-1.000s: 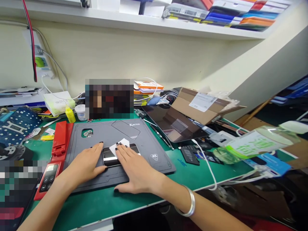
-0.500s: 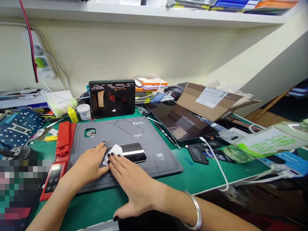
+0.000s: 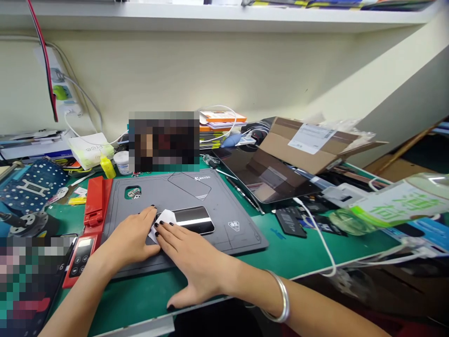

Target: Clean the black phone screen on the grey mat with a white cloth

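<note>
A smartphone (image 3: 196,220) with a dark, glossy screen lies flat on a grey work mat (image 3: 224,245). My left hand (image 3: 131,238) braces the phone's left end, its fingers at the far edge and its thumb at the near side. On that end of the screen lies a white wipe (image 3: 167,217), partly hidden under my fingers. My right hand (image 3: 198,260) presses the wipe down with outstretched fingertips, its thumb spread wide toward the table edge.
Left of the mat stands a red device (image 3: 93,206). Behind are a yellow bottle (image 3: 107,167), a white jar (image 3: 122,162) and a blurred-out screen (image 3: 163,140). A large dark panel (image 3: 266,175), an open cardboard box (image 3: 305,145) and a plastic bottle (image 3: 403,201) lie rightward.
My right fingertips have shifted very slightly left on the wipe. The view has moved a little; phone and left hand keep their places on the mat.
</note>
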A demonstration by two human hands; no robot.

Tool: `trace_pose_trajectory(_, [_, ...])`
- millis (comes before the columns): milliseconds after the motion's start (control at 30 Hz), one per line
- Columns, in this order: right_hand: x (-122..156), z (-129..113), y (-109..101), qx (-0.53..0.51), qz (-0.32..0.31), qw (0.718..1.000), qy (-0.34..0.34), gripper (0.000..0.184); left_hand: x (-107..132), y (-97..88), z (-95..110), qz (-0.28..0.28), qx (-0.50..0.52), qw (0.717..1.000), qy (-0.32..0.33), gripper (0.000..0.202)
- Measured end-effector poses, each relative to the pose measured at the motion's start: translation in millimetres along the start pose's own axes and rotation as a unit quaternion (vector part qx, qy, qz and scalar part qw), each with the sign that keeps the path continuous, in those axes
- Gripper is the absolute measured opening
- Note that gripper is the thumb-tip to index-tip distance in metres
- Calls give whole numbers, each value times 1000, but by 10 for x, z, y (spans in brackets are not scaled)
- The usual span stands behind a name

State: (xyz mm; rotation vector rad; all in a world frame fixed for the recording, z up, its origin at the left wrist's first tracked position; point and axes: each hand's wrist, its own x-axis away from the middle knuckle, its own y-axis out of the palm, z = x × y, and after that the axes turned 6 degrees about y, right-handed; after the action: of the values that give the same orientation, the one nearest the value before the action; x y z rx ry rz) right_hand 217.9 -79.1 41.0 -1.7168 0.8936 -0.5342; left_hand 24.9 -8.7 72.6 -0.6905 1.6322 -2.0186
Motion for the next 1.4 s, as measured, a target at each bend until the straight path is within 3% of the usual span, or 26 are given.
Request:
trace_pose_trajectory(167, [-2, 29, 15, -1, 19, 1000, 17, 108, -2, -7, 5, 7, 15, 1000, 0, 71])
trace_pose_trajectory(600, [46, -119, -55, 10, -26, 999, 24, 111, -2, -17, 42, 5, 23, 1000, -3, 75])
trace_pose_trajectory(867, [-65, -102, -39, 22, -9, 999, 30, 109, 1, -27, 36, 11, 30, 999, -7, 74])
trace_pose_trajectory(1400, [-23, -140, -45, 24, -13, 999, 40, 108, 14, 9, 17, 7, 21, 1000, -3, 79])
